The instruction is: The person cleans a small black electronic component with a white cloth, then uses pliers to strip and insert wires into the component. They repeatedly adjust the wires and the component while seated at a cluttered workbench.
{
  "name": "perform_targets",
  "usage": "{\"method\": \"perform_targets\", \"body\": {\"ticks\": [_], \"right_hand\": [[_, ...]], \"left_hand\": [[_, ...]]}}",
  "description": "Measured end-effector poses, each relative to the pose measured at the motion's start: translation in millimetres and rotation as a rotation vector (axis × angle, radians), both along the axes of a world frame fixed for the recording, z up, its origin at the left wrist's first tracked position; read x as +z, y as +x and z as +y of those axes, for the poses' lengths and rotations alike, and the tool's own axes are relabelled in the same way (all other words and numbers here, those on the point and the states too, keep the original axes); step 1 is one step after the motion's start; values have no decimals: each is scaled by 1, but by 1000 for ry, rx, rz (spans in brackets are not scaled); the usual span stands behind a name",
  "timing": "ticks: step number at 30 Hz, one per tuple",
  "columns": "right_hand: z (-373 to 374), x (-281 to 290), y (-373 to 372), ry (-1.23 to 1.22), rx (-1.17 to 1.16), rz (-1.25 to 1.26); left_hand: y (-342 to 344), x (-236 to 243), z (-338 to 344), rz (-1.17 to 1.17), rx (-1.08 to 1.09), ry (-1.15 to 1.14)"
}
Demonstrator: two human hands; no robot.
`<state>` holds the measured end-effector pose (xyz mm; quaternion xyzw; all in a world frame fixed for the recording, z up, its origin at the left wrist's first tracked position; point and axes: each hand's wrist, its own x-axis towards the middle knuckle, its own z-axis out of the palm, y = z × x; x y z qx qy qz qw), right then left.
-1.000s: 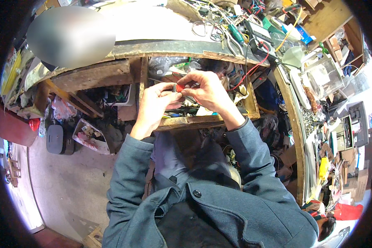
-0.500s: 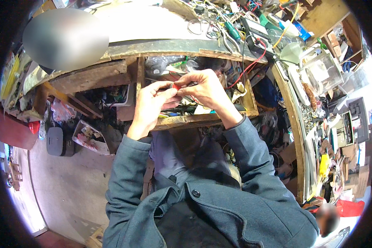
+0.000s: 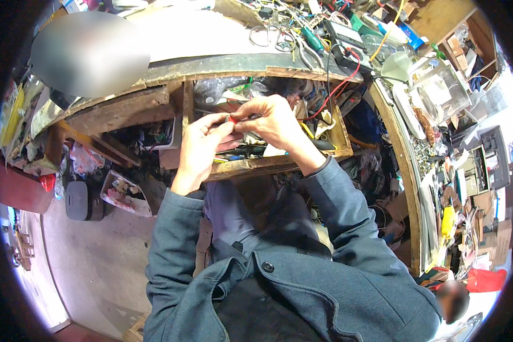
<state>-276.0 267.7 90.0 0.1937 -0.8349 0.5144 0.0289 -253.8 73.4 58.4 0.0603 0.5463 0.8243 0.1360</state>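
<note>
Over an open wooden drawer (image 3: 251, 169), my two hands meet fingertip to fingertip. Between them is a small red piece (image 3: 232, 119), mostly covered by fingers, so its kind cannot be made out. My left hand (image 3: 202, 141) pinches it from the left with thumb and forefinger. From the other side, my right hand (image 3: 272, 124) closes thumb and fingers on it. Beneath the hands, the drawer is full of plastic bags (image 3: 211, 91), wires and hand tools. A red cable (image 3: 342, 85) runs from the bench down into the drawer, right of my right hand.
The bench top (image 3: 211, 34) carries pliers (image 3: 309, 58), a green-handled tool (image 3: 312, 39) and a black meter (image 3: 347, 40). Along the right, a cluttered side bench holds a clear plastic box (image 3: 442, 91). A dark bin (image 3: 82, 200) and a white box (image 3: 125, 194) stand on the floor at left.
Both hands and the red piece have shifted slightly left in the picture, still pinched together. The bench and drawer also sit a little further left and up in view.
</note>
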Motion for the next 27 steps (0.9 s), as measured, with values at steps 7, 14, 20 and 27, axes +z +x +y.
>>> {"method": "perform_targets", "body": {"ticks": [7,14,20,27], "right_hand": [[4,-11,0,-107,51,-81],[-2,-11,1,14,-43,-46],[-6,-9,4,43,-47,44],[-9,-7,8,44,-51,134]], "left_hand": [[-1,-1,0,-30,23,3],[-3,-4,-1,-40,15,-29],[-2,-6,-3,-26,33,-32],[0,-6,0,4,59,-20]]}}
